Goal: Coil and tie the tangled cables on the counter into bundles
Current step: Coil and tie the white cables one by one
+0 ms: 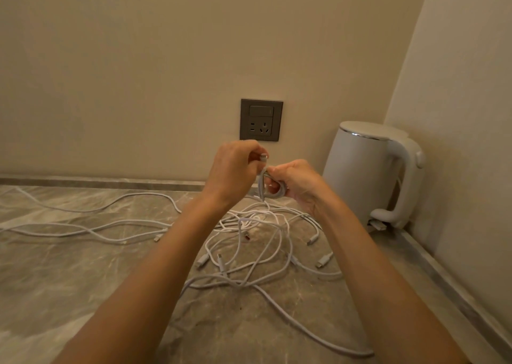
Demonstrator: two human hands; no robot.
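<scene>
One small coil (274, 193) of white cable is up off the bench (83, 280), held btwn both hands just above the tangle (257, 242). The right grip (297, 182) is curled round the coil's loops. The left grip (235, 170) pinches the cable's plug end (262, 157) btwn thumb & fingers, just beside the coil's top. Both grips are narrow, closed on that same cable. A strand drops from the coil into the tangle of white cables lying on the bench directly below, w/ several connectors poking out round its edges. Long strands (83, 229) run off left across the bench, and another strand (318, 334) trails toward the near right. White kettle (365, 170) stands in the back right corner, near the right grip but apart. Grey wall socket (261, 120) sits on the wall just above the hands.
</scene>
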